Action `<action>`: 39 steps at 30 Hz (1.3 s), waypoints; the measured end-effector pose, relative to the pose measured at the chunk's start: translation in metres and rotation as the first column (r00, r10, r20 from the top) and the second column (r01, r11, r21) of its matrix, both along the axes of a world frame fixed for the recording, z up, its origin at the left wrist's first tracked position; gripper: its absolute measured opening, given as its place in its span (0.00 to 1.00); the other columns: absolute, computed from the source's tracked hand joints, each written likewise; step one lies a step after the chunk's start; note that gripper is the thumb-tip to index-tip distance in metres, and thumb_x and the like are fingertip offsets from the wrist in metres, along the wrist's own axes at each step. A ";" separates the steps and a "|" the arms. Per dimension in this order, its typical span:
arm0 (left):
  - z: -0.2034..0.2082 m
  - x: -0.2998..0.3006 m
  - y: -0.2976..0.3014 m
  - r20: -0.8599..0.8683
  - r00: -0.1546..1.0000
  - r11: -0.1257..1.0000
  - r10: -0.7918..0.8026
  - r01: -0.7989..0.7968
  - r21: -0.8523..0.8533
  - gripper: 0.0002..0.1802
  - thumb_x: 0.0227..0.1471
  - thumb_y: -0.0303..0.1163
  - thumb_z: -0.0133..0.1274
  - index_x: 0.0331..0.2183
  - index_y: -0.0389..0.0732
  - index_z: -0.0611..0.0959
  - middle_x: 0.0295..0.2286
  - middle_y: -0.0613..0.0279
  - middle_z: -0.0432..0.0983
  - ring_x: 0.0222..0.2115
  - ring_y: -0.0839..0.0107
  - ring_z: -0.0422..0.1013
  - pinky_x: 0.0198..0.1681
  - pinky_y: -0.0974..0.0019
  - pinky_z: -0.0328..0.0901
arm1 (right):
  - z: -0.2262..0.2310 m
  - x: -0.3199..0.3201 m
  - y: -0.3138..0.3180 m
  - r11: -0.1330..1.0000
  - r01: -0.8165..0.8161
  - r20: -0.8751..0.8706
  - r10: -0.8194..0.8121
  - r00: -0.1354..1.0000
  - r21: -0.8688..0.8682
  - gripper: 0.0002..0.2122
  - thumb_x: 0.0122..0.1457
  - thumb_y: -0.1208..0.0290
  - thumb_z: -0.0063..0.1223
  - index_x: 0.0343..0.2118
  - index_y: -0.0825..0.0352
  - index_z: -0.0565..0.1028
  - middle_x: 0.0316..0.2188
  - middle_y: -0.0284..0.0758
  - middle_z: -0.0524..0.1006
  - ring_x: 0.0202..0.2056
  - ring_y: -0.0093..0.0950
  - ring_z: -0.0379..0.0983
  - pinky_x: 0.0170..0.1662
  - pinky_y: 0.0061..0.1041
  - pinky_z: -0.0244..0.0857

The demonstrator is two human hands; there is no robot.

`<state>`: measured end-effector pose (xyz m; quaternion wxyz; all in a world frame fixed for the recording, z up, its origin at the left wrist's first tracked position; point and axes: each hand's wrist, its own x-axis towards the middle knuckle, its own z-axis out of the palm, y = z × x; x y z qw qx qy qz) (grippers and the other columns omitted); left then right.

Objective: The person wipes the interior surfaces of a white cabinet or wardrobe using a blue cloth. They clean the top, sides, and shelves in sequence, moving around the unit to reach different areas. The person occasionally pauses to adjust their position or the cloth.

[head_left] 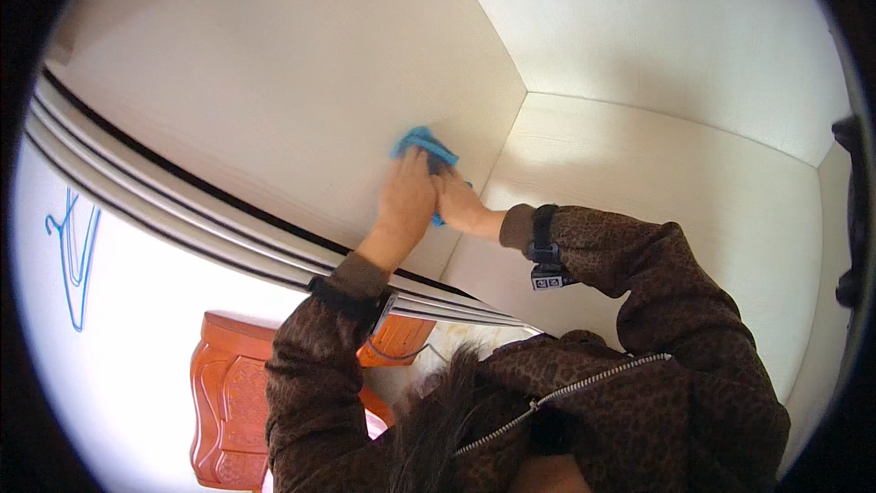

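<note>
A bright blue cloth (425, 141) is bunched against a pale, white-wood panel (301, 64) inside a large cabinet. My left hand (408, 197) presses on the cloth from the left, fingers pointing up and over its folds. Close against it, my right hand (463, 207) grips the cloth's right side, and a bit of blue shows below the fingers. Both hands meet near the corner where this panel joins the neighbouring one. The hands cover the middle of the cloth.
Sliding-door tracks (182, 184) with black and silver strips run along the panel's edge. More pale panels (657, 164) stand to the right. Beyond the tracks are blue clothes hangers (78, 260) on a white wall and a carved reddish wooden headboard (228, 402).
</note>
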<state>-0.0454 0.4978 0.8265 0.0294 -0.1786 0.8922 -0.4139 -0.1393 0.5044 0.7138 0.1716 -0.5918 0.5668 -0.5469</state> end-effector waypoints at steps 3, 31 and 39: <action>0.014 0.043 0.040 -0.096 0.991 0.988 0.097 -0.108 -0.113 0.24 0.54 0.31 0.49 0.51 0.30 0.74 0.55 0.50 0.65 0.60 0.54 0.55 0.61 0.54 0.51 | 0.028 0.030 0.024 0.992 -0.059 0.138 0.075 0.988 -0.116 0.19 0.63 0.69 0.39 0.54 0.75 0.62 0.55 0.60 0.60 0.56 0.57 0.55 0.58 0.45 0.55; 0.202 -0.079 -0.023 -0.475 0.846 0.823 -0.241 -0.081 -0.563 0.26 0.54 0.36 0.48 0.50 0.30 0.74 0.54 0.42 0.64 0.57 0.46 0.59 0.56 0.49 0.58 | 0.273 -0.112 -0.042 0.723 0.061 -0.192 -0.262 0.946 -0.688 0.23 0.66 0.60 0.34 0.56 0.72 0.68 0.62 0.51 0.57 0.62 0.44 0.56 0.64 0.36 0.51; 0.212 -0.153 -0.038 -0.386 0.922 0.903 -0.038 -0.133 -0.408 0.35 0.54 0.39 0.50 0.60 0.35 0.62 0.60 0.46 0.56 0.62 0.48 0.50 0.62 0.49 0.49 | 0.259 -0.166 -0.044 0.671 0.149 -0.043 -0.261 0.964 -0.727 0.26 0.55 0.73 0.54 0.57 0.70 0.64 0.59 0.48 0.63 0.60 0.42 0.59 0.60 0.34 0.58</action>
